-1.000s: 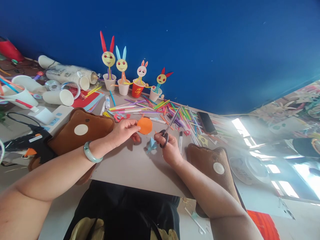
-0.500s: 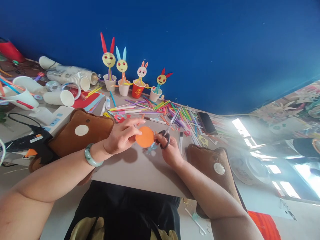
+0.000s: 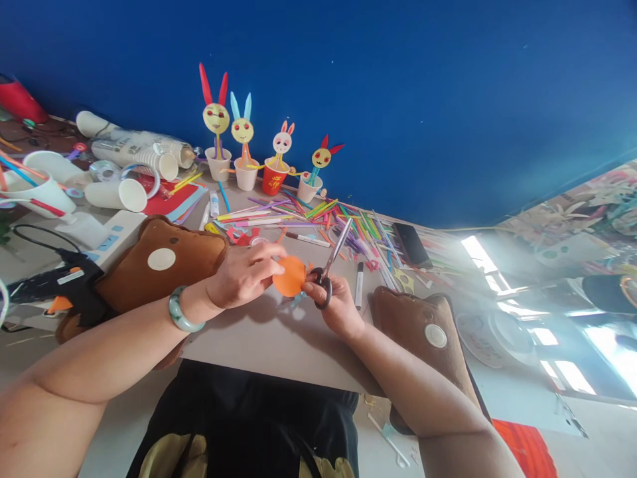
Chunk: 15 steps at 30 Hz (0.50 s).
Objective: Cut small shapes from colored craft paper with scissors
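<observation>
An orange paper disc (image 3: 289, 277) is pinched at its left edge by my left hand (image 3: 245, 275), above the table front. My right hand (image 3: 339, 307) holds the scissors (image 3: 338, 249) by their black handles, blades pointing up and away, and its fingertips touch the disc's right edge. The blades look closed together. A small light blue piece (image 3: 300, 298) shows partly below the disc. Whether my right fingers also grip the disc is hard to tell.
Brown cushions (image 3: 164, 265) (image 3: 418, 332) flank my arms. Colourful sticks (image 3: 279, 216), a marker (image 3: 359, 285) and a phone (image 3: 412, 244) lie behind my hands. Rabbit figures in cups (image 3: 246, 174) stand by the blue wall. A glue gun (image 3: 74, 285) is at left.
The orange disc has turned slightly and shifted a little right. The scissors have tilted and moved slightly left and down, with their blades now closer together.
</observation>
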Each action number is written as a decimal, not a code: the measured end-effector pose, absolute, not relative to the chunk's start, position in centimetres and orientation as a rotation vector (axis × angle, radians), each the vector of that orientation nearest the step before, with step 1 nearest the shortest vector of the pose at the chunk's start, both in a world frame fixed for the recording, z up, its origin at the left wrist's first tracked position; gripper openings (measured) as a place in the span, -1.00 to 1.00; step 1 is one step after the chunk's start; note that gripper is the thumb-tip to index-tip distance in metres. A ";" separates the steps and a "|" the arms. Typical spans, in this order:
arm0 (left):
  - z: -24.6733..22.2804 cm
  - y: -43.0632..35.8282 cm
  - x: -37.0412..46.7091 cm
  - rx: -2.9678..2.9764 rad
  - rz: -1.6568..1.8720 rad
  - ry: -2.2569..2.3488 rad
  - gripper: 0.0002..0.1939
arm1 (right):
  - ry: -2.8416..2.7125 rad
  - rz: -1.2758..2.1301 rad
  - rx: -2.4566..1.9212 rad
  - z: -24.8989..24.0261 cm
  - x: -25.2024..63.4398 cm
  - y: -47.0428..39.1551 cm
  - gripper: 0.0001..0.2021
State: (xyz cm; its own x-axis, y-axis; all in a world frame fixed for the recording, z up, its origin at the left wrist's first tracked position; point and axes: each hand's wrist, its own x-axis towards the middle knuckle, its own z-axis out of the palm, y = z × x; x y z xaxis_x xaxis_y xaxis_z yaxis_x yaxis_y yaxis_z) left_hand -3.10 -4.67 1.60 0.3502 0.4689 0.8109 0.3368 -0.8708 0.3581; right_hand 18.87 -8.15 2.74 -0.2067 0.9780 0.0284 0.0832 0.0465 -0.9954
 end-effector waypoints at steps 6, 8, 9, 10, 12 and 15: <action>1.8 -4.2 -1.9 1.507 1.100 0.972 -0.81 | -1.326 1.224 -1.157 1.8 19.0 -7.7 -0.75; 1.9 -3.9 -1.7 1.263 0.998 0.942 -0.76 | -1.281 1.203 -1.188 1.7 19.0 -7.5 -0.75; 1.9 -3.8 -1.7 1.189 0.968 0.928 -0.75 | -1.266 1.190 -1.218 1.7 19.0 -7.4 -0.75; 2.1 -3.7 -1.6 1.138 0.948 0.917 -0.75 | -1.256 1.180 -1.253 1.7 18.9 -7.3 -0.75; 2.4 -3.7 -1.6 1.083 0.920 0.896 -0.73 | -1.231 1.168 -1.310 1.8 18.9 -7.2 -0.74; 2.9 -4.1 -1.4 1.067 0.842 0.855 -0.69 | -1.200 1.201 -1.319 1.8 18.9 -7.2 -0.71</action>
State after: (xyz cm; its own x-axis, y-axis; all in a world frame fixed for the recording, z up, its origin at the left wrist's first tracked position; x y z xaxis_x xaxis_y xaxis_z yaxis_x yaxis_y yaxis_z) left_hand -1.41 -4.08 2.93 0.4220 0.8902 -0.1716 -0.1580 0.2586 0.9530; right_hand 18.88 -7.17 1.79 0.0348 0.9974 -0.0634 0.0623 -0.0655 -0.9959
